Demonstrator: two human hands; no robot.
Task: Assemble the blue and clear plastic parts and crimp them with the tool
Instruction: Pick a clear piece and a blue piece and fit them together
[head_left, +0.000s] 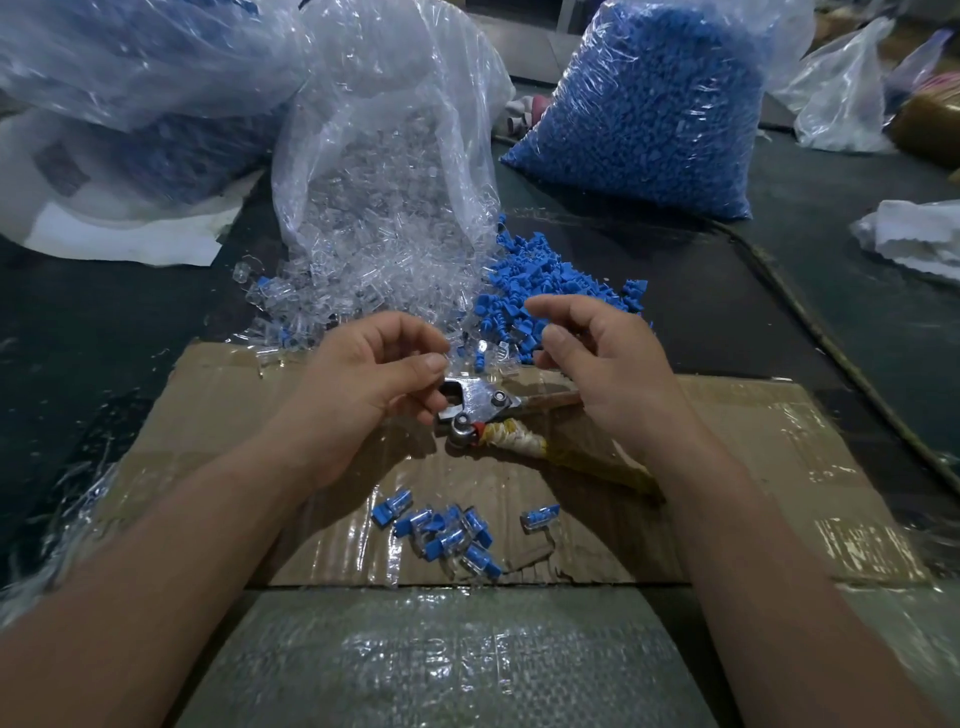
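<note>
**Blue parts (561, 280) and clear parts (363, 270): few joined, heaps left**

We see a small cluster of joined pieces (441, 535) on the cardboard (753, 467) nearest us, with the loose heaps just beyond our hands. The tool (483, 410) lies between them. Our left hand (374, 374) curls by its head; we cannot tell whether it pinches anything. Our right hand (597, 358) is loosely curled and holds nothing.

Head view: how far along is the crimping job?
Done: a small cluster of assembled pieces on the cardboard. In hand: nothing clearly; left hand and right hand hover by the unheld crimp tool. Left: big loose piles of clear parts and blue parts.
</note>
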